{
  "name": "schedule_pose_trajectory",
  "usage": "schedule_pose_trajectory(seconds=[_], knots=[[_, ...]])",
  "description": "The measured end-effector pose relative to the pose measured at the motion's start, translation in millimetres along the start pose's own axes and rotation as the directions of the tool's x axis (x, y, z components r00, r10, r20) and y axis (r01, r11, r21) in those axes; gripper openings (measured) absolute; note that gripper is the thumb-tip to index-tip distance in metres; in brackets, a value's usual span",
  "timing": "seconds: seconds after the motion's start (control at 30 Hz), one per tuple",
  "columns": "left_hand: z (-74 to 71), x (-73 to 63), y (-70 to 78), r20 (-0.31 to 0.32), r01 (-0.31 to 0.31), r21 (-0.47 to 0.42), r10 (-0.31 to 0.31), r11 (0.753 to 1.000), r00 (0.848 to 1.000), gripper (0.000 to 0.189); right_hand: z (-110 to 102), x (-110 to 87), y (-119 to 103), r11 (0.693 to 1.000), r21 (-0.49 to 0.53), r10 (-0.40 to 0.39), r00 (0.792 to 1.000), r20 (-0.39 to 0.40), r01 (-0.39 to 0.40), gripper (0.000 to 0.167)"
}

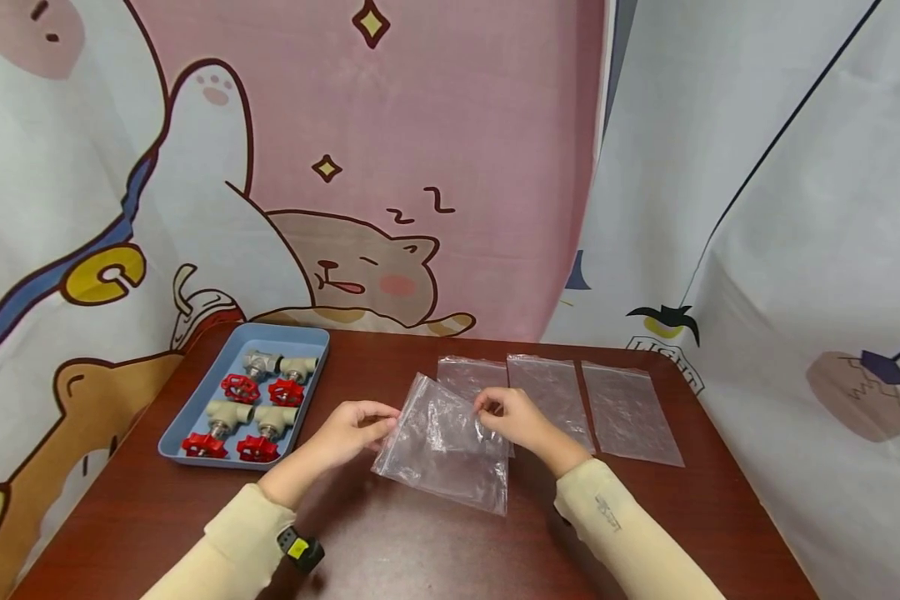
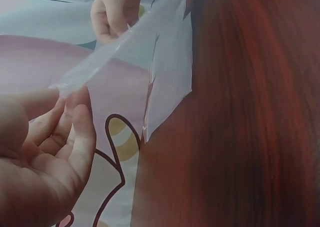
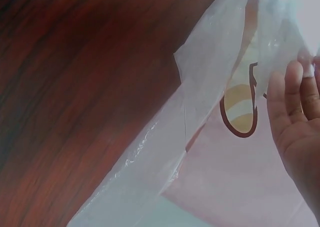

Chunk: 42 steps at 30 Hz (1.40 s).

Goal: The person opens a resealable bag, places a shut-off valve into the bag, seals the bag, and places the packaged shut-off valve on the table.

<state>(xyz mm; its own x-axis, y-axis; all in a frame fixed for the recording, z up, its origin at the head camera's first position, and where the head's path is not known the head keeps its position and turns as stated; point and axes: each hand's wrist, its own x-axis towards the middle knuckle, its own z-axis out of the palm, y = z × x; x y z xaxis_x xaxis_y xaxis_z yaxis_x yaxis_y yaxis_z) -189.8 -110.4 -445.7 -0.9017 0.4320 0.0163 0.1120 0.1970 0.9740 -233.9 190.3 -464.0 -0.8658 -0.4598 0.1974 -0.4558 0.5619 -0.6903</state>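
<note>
A clear plastic zip bag (image 1: 450, 454) is held up over the table between both hands, tilted toward the camera. My left hand (image 1: 351, 435) pinches its left edge between thumb and fingers; in the left wrist view, the fingertips of this left hand (image 2: 52, 147) meet the bag's corner (image 2: 95, 67). At the upper right edge of the bag, my right hand (image 1: 521, 417) pinches the film with thumb and forefinger. In the right wrist view, the right hand (image 3: 297, 112) appears at the right border, its fingertips against the bright film.
On the left of the brown table (image 1: 412, 558) stands a blue tray (image 1: 172, 425) with several beige valves with red handwheels (image 1: 258, 448). Three more clear bags lie flat in a row, the left one (image 1: 468, 375) partly behind the held bag, then a middle one (image 1: 551, 396) and a right one (image 1: 630, 412).
</note>
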Motion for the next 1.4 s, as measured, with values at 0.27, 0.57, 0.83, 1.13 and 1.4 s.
schedule_pose_trajectory(seconds=[0.27,0.57,0.83,1.13,1.4], knots=[[13.3,-1.2,-2.6,0.003,0.031,-0.057,-0.031,0.998,1.0,0.023,3.5,4.3,0.3,0.999,-0.044,0.012,0.999,-0.037,-0.014,0.011],[24.8,-1.2,-2.1,-0.06,0.079,-0.105,-0.086,0.991,0.995,0.023,17.2,0.5,-26.6,0.971,-0.209,0.08,0.978,-0.193,-0.12,0.022],[39.7,-3.2,11.0,-0.184,0.037,-0.097,-0.054,0.995,0.981,0.018,35.3,-6.8,-80.2,1.0,-0.008,-0.031,0.983,-0.183,0.03,0.015],[48.6,-2.0,14.5,-0.203,-0.006,-0.047,-0.003,0.999,0.979,0.015,41.4,-7.5,-96.7,0.992,0.103,0.089,0.99,-0.112,-0.078,0.012],[48.4,-1.6,13.4,-0.259,0.022,-0.065,-0.038,0.998,0.965,0.013,38.3,-7.6,-90.0,0.996,0.08,0.052,0.988,-0.144,-0.04,0.006]])
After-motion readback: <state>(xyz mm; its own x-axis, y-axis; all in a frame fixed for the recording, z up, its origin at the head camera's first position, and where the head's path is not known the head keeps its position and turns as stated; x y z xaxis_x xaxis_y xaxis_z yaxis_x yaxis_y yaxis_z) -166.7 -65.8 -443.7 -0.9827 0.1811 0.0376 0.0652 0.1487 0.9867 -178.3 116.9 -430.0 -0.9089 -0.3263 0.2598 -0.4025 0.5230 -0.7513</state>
